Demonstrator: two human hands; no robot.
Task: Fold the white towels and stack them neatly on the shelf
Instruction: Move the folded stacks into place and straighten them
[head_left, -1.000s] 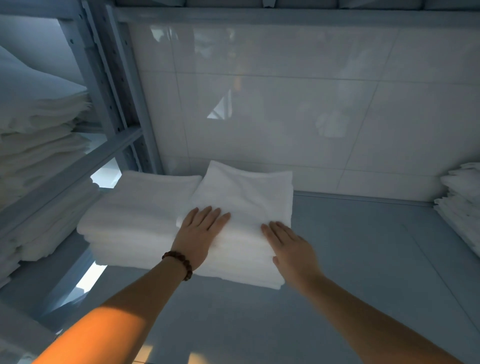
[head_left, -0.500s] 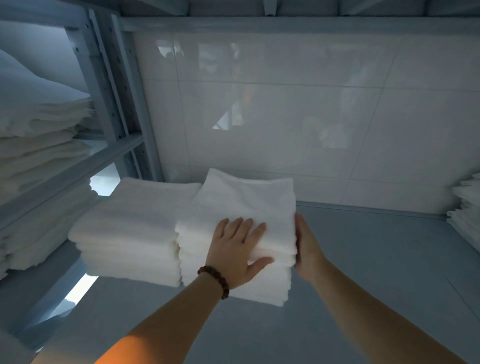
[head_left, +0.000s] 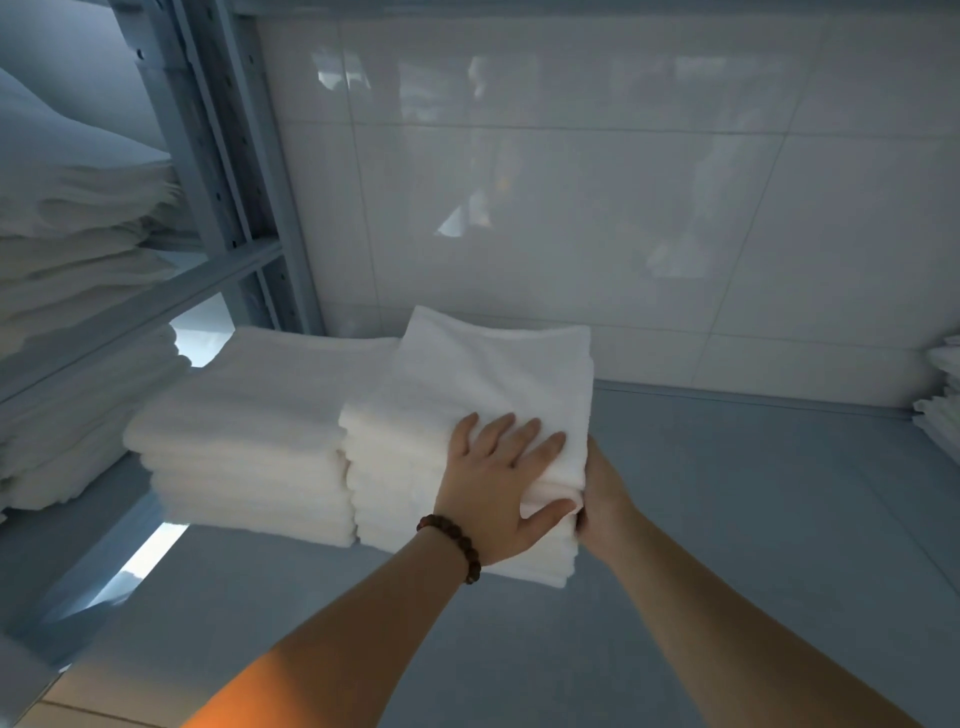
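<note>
Two stacks of folded white towels stand side by side on the grey-blue shelf (head_left: 727, 519), against the tiled wall. The left stack (head_left: 260, 405) is untouched. My left hand (head_left: 493, 488), with a bead bracelet on the wrist, lies flat on the right stack (head_left: 493, 374) near its front right corner; the fingers are straight and the thumb presses the front edge. My right hand (head_left: 602, 499) rests against the right side of that stack, its fingers hidden behind the towels.
A metal upright post (head_left: 228, 156) divides this bay from the left one, where more white towels (head_left: 78, 234) fill two levels. Another white pile (head_left: 940, 405) sits at the far right edge. The white tiled wall (head_left: 571, 208) closes the back.
My left hand slid right across the top of the right stack to its front corner. My right hand left the top and now presses the stack's right side.
</note>
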